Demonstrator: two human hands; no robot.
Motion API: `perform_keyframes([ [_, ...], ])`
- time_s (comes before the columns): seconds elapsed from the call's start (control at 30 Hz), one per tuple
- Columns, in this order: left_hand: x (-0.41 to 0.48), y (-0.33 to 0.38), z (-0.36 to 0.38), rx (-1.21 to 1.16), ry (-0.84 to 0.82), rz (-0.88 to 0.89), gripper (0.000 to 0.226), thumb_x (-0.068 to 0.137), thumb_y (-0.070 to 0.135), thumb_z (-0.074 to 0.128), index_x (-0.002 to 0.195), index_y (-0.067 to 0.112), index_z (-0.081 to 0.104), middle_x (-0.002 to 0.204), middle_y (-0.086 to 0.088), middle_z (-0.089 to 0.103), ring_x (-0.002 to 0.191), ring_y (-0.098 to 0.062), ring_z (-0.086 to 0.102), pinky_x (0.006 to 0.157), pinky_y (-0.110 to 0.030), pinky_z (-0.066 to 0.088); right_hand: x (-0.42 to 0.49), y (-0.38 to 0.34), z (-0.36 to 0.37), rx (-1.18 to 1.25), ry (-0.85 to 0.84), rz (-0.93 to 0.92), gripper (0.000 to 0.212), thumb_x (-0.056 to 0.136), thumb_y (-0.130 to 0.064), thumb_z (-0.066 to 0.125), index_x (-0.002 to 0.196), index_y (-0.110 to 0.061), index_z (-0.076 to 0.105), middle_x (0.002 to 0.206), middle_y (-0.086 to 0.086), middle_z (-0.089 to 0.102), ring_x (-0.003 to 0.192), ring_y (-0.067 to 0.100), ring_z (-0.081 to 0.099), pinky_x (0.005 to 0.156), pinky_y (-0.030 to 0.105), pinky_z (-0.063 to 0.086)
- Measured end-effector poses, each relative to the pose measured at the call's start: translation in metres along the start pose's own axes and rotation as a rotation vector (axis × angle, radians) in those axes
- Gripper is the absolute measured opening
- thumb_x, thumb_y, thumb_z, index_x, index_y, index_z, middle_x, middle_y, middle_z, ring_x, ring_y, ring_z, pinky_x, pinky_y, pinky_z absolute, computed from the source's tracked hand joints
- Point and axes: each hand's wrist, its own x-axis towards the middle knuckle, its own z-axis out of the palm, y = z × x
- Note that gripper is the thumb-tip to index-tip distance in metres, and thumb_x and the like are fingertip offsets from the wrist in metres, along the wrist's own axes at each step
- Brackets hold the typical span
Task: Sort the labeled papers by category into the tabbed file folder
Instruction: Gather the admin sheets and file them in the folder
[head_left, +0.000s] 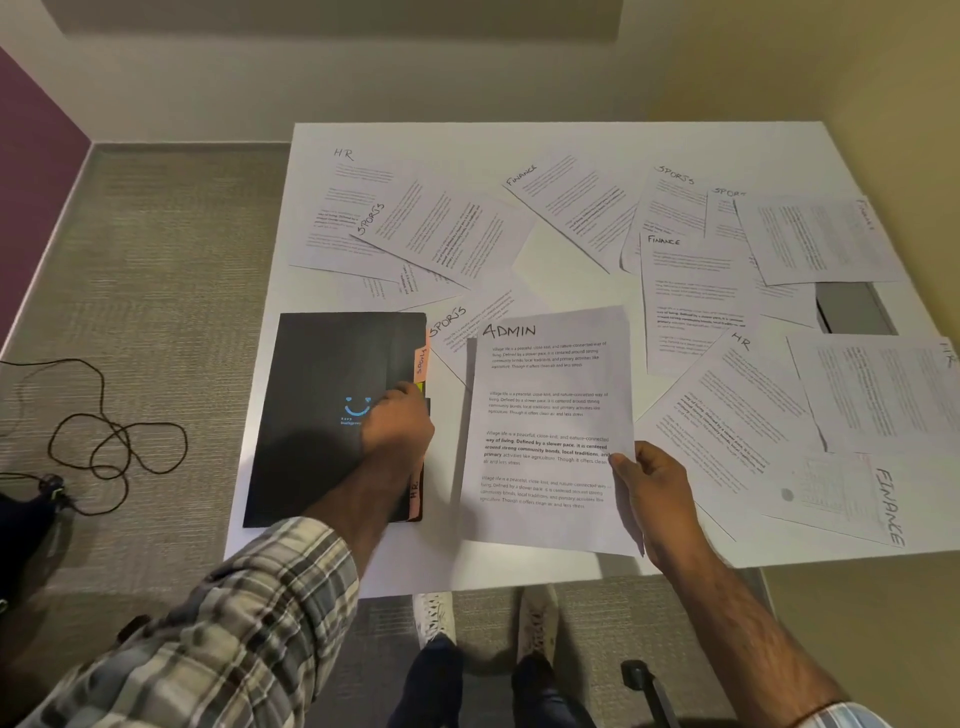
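White surface, papers scattered: right hand pinched a white ADMIN sheet; left hand worked the black tabbed folder, grip unclear. Next, probably: find the Admin tab.

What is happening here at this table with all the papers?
A person is sorting labelled papers into a black folder with tabs. The right hand pinches the sheet marked ADMIN at its right edge and holds it beside the folder. The left hand grips the folder's tabbed edge with curled fingers, and the folder looks closed. Many other sheets, marked HR, SPORTS and FINANCE, lie scattered over the white table.
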Motion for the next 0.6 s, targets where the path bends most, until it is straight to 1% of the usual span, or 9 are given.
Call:
perform_keyframes([
  [0.07, 0.001, 0.000, 0.001, 0.032, -0.008, 0.013, 0.050, 0.099, 0.019, 0.051, 0.141, -0.004, 0.040, 0.125, -0.021, 0.062, 0.106, -0.035, 0.067, 0.079, -0.038, 0.056, 0.002, -0.001, 0.001, -0.004, -0.005, 0.000, 0.012, 0.100, -0.010, 0.060, 0.101, -0.005, 0.071, 0.101, 0.007, 0.079, 0.098, 0.029, 0.075, 0.096, 0.052, 0.057],
  [0.13, 0.004, -0.004, -0.001, 0.025, -0.021, 0.029, 0.053, 0.094, 0.022, 0.065, 0.137, -0.002, 0.043, 0.124, -0.019, 0.063, 0.107, -0.031, 0.067, 0.083, -0.037, 0.056, 0.003, -0.002, 0.002, -0.013, -0.014, -0.011, 0.012, 0.100, -0.011, 0.060, 0.100, -0.007, 0.071, 0.101, 0.007, 0.079, 0.098, 0.029, 0.075, 0.096, 0.054, 0.057],
  [0.17, 0.004, -0.007, -0.002, 0.009, -0.023, 0.038, 0.052, 0.093, 0.021, 0.068, 0.133, -0.001, 0.046, 0.122, -0.018, 0.064, 0.107, -0.030, 0.068, 0.083, -0.036, 0.056, 0.003, -0.003, 0.003, -0.016, -0.016, -0.015, 0.012, 0.100, -0.011, 0.060, 0.100, -0.007, 0.072, 0.101, 0.006, 0.079, 0.098, 0.029, 0.075, 0.096, 0.054, 0.057],
  [0.23, 0.003, -0.011, -0.003, -0.019, -0.017, 0.063, 0.041, 0.096, 0.020, 0.063, 0.129, 0.000, 0.048, 0.121, -0.018, 0.064, 0.106, -0.030, 0.068, 0.083, -0.034, 0.055, 0.002, -0.004, 0.005, -0.009, -0.014, -0.017, 0.012, 0.100, -0.010, 0.060, 0.101, -0.007, 0.072, 0.101, 0.005, 0.080, 0.097, 0.028, 0.076, 0.095, 0.052, 0.057],
  [0.3, 0.001, -0.014, -0.001, -0.038, 0.004, 0.071, 0.037, 0.099, 0.024, 0.058, 0.128, 0.002, 0.049, 0.120, -0.017, 0.064, 0.105, -0.030, 0.067, 0.082, -0.034, 0.055, 0.001, -0.004, 0.008, -0.001, -0.015, -0.007, 0.012, 0.100, -0.010, 0.060, 0.099, -0.007, 0.071, 0.100, 0.007, 0.080, 0.098, 0.029, 0.075, 0.096, 0.054, 0.057],
  [0.4, 0.001, -0.014, 0.000, -0.069, -0.005, 0.041, 0.042, 0.096, 0.031, 0.063, 0.127, 0.004, 0.052, 0.119, -0.015, 0.062, 0.105, -0.029, 0.066, 0.082, -0.036, 0.056, 0.002, -0.001, 0.009, 0.000, -0.019, 0.003, 0.013, 0.099, -0.011, 0.061, 0.094, -0.008, 0.072, 0.100, 0.009, 0.079, 0.100, 0.033, 0.074, 0.097, 0.059, 0.055],
  [0.5, 0.003, -0.017, -0.001, -0.104, -0.049, 0.044, 0.044, 0.095, 0.038, 0.066, 0.123, 0.006, 0.055, 0.116, -0.013, 0.061, 0.103, -0.028, 0.066, 0.082, -0.035, 0.055, 0.003, 0.000, 0.010, -0.011, -0.018, 0.012, 0.014, 0.099, -0.011, 0.061, 0.091, -0.011, 0.073, 0.099, 0.009, 0.079, 0.100, 0.034, 0.074, 0.097, 0.059, 0.054],
  [0.53, 0.004, -0.018, -0.002, -0.114, -0.056, 0.049, 0.043, 0.095, 0.039, 0.065, 0.122, 0.007, 0.055, 0.115, -0.013, 0.061, 0.103, -0.028, 0.066, 0.082, -0.035, 0.055, 0.002, 0.000, 0.010, -0.016, -0.018, 0.011, 0.014, 0.099, -0.011, 0.061, 0.092, -0.010, 0.073, 0.099, 0.008, 0.079, 0.100, 0.033, 0.074, 0.097, 0.059, 0.055],
  [0.6, 0.005, -0.018, -0.001, -0.097, -0.063, 0.062, 0.040, 0.095, 0.034, 0.067, 0.123, 0.007, 0.056, 0.115, -0.013, 0.061, 0.102, -0.028, 0.066, 0.082, -0.035, 0.056, 0.001, 0.000, 0.010, -0.024, -0.018, 0.009, 0.013, 0.099, -0.011, 0.061, 0.096, -0.009, 0.073, 0.099, 0.006, 0.080, 0.099, 0.031, 0.075, 0.097, 0.057, 0.055],
])
